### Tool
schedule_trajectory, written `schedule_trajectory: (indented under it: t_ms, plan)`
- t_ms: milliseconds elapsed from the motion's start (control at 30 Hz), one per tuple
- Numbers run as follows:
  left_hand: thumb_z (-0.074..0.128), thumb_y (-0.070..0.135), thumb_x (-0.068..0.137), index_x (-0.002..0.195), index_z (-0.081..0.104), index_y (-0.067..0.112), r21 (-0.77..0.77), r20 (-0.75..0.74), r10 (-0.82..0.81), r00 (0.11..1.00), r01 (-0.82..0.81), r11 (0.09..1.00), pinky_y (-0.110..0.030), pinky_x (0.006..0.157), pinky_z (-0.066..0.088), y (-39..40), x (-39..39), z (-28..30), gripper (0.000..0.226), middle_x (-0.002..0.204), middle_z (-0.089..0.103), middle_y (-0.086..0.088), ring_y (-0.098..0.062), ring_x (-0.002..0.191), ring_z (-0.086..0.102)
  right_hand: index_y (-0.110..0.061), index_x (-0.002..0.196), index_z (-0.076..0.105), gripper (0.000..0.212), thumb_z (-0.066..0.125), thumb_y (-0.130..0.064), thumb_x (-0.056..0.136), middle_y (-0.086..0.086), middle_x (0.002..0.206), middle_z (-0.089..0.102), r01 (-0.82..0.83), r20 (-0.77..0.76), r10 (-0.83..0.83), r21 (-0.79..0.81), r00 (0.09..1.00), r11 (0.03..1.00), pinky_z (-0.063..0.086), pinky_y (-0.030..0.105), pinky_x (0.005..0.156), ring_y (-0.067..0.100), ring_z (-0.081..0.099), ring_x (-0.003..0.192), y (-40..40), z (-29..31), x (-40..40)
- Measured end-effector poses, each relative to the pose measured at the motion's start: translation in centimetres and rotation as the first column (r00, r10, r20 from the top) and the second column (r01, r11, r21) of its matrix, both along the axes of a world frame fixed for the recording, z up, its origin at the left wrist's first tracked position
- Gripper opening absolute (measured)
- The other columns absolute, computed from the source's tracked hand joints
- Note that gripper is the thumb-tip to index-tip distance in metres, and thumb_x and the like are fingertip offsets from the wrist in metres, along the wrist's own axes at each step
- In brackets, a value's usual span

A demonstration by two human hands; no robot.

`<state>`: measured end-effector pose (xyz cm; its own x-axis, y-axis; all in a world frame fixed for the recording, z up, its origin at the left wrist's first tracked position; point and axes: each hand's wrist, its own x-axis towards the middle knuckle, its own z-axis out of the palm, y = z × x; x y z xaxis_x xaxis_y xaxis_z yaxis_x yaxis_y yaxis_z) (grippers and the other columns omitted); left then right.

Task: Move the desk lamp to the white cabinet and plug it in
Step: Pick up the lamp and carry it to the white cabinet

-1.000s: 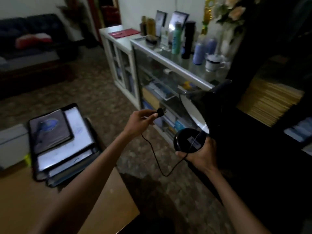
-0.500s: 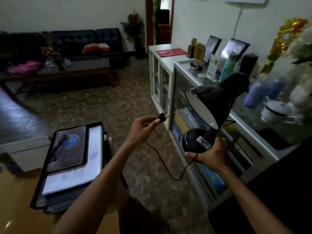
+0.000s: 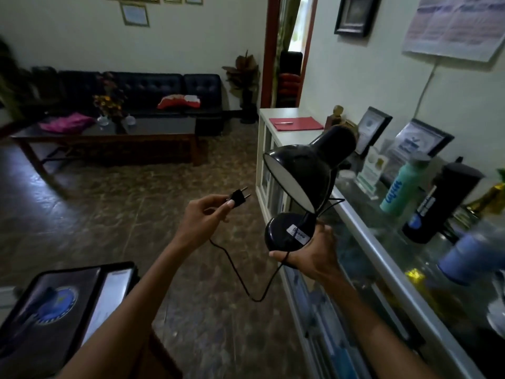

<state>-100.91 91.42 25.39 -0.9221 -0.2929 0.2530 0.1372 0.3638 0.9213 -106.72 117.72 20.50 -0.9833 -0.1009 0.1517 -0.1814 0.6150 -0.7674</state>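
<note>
The right hand [image 3: 308, 255] grips the lamp [image 3: 297, 198] by its base; the left hand [image 3: 205, 217] pinches the plug [image 3: 238, 199], keeping the cord [image 3: 246, 280] clear of the floor.

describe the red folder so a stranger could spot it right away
Find the white cabinet by the doorway, beyond the glass counter. The red folder lies flat on its top with a pen on it, the only red, flat item there.

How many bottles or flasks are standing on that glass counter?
3: a teal bottle, a black flask right of it, and a blurred blue one nearest the camera. Others may be out of view.
</note>
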Motion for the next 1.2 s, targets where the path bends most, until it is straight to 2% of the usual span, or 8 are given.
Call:
schedule_trajectory:
  t_ms: [133,267,400,567,800,933,1100,1200]
  plan:
    - [0.068,0.030,0.093,0.115,0.073,0.019,-0.022,0.027,0.052,0.998,-0.051,0.998,-0.016,0.061,0.053,-2.0,-6.7,-0.2,0.025,0.097,0.077,-0.001,-0.011,0.074,0.072,-0.019,0.141,0.049,0.131,0.087,-0.072,0.027,0.005,0.133,0.044,-0.057,-0.022,0.056,-0.033,0.998,0.998,0.055,0.045,0.103,0.027,0.052,0.129,-2.4,-0.4,-8.3]
    - [0.070,0.028,0.092,0.111,0.075,0.018,-0.014,0.026,0.106,0.994,-0.106,0.994,-0.023,0.066,0.054,-4.1,-14.3,0.2,0.021,0.097,0.077,-0.003,-0.010,0.071,0.073,-0.018,0.142,0.048,0.127,0.094,-0.066,0.034,0.006,0.134,0.046,-0.092,-0.022,0.093,0.021,0.995,0.996,0.050,0.032,0.102,0.025,0.053,0.127,-4.8,-0.1,-17.0]
    - [0.069,0.033,0.092,0.110,0.075,0.023,-0.034,0.015,0.108,0.994,-0.108,0.994,-0.020,0.066,0.053,-6.2,-21.7,0.7,0.021,0.096,0.077,0.002,-0.009,0.072,0.072,-0.019,0.144,0.046,0.125,0.096,-0.063,0.038,0.006,0.137,0.044,-0.124,-0.001,0.124,0.005,0.992,0.992,0.050,0.042,0.109,0.026,0.048,0.133,-7.1,0.6,-25.1]
    - [0.068,0.030,0.093,0.112,0.075,0.021,-0.029,0.009,0.076,0.997,-0.076,0.997,-0.023,0.068,0.052,-9.0,-30.6,0.9,0.022,0.095,0.076,0.002,-0.009,0.074,0.071,-0.019,0.143,0.048,0.123,0.096,-0.064,0.039,0.000,0.127,0.044,-0.100,-0.023,0.101,0.022,0.995,0.995,0.049,0.038,0.109,0.024,0.049,0.129,-10.1,1.3,-33.7]
    - [0.066,0.027,0.094,0.116,0.072,0.019,-0.021,-0.010,-0.058,0.998,0.057,0.998,-0.020,0.069,0.051,-15.2,-44.9,0.9,0.024,0.099,0.074,0.001,-0.011,0.081,0.070,-0.019,0.136,0.054,0.123,0.093,-0.069,0.031,0.005,0.131,0.055,0.015,-0.039,-0.015,-0.003,0.999,1.000,0.054,0.042,0.104,0.025,0.056,0.125,-15.5,0.7,-45.7]
    - [0.067,0.034,0.090,0.112,0.072,0.024,-0.016,-0.031,-0.167,0.985,0.167,0.986,-0.014,0.068,0.054,-18.8,-53.2,1.9,0.024,0.097,0.075,0.006,-0.004,0.080,0.071,-0.022,0.137,0.051,0.125,0.085,-0.073,0.029,0.002,0.132,0.048,0.147,-0.036,-0.147,0.002,0.988,0.989,0.046,0.030,0.105,0.023,0.048,0.129,-18.3,0.9,-51.5]
    - [0.068,0.032,0.090,0.108,0.073,0.029,0.005,-0.048,-0.320,0.946,0.321,0.947,-0.011,0.062,0.051,-21.9,-63.1,3.7,0.018,0.092,0.077,0.013,0.003,0.077,0.070,-0.018,0.141,0.047,0.121,0.093,-0.066,0.039,0.007,0.139,0.049,0.272,-0.005,-0.272,0.024,0.962,0.962,0.048,0.042,0.110,0.026,0.046,0.135,-20.0,1.8,-57.8]
    - [0.067,0.032,0.092,0.108,0.073,0.029,-0.034,-0.064,-0.389,0.919,0.387,0.921,-0.012,0.062,0.052,-22.4,-68.4,4.1,0.017,0.091,0.077,0.014,0.000,0.078,0.071,-0.021,0.138,0.045,0.119,0.090,-0.066,0.038,0.006,0.137,0.046,0.353,0.003,-0.354,0.034,0.935,0.935,0.046,0.040,0.110,0.026,0.042,0.133,-19.8,1.9,-60.6]
